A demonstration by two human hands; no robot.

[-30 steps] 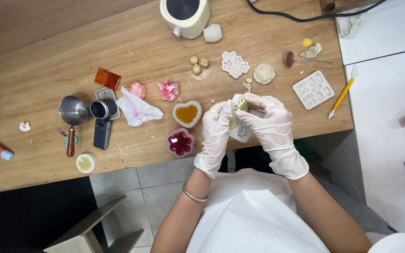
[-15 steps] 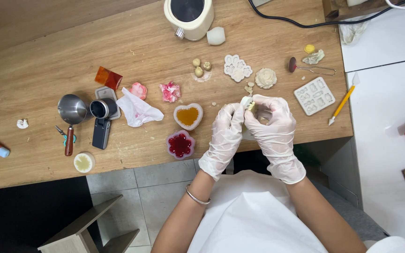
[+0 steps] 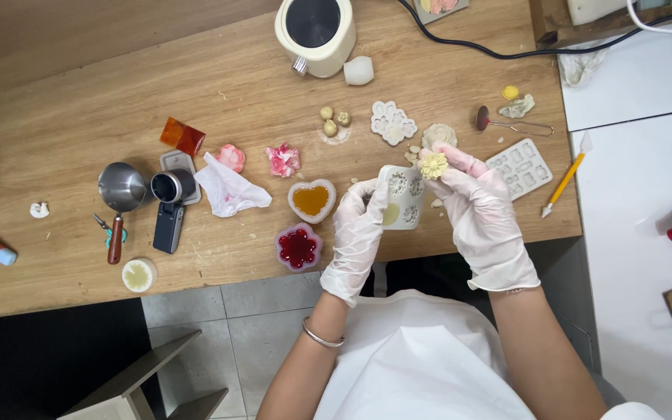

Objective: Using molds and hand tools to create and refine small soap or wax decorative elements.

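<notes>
Both my hands wear thin white gloves above the front edge of a wooden table [image 3: 79, 93]. My left hand [image 3: 358, 233] grips a white flexible mould [image 3: 403, 194] with flower-shaped hollows, holding it by its left side. My right hand [image 3: 477, 210] pinches a small pale yellow flower-shaped casting [image 3: 433, 165] at the mould's upper right corner. A silver bangle [image 3: 320, 336] sits on my left wrist.
On the table lie a heart-shaped mould with amber filling [image 3: 311, 200], a flower mould with red filling [image 3: 299, 246], pink castings [image 3: 283, 159], a crumpled tissue [image 3: 229, 189], a metal pot [image 3: 120, 189], a cream electric pot [image 3: 316, 31], other white moulds [image 3: 519, 167] and a yellow pencil [image 3: 563, 183].
The small yellow flower has come out of the mould and now sits between my right fingertips. The mould has turned so its hollows face up. The view has shifted slightly.
</notes>
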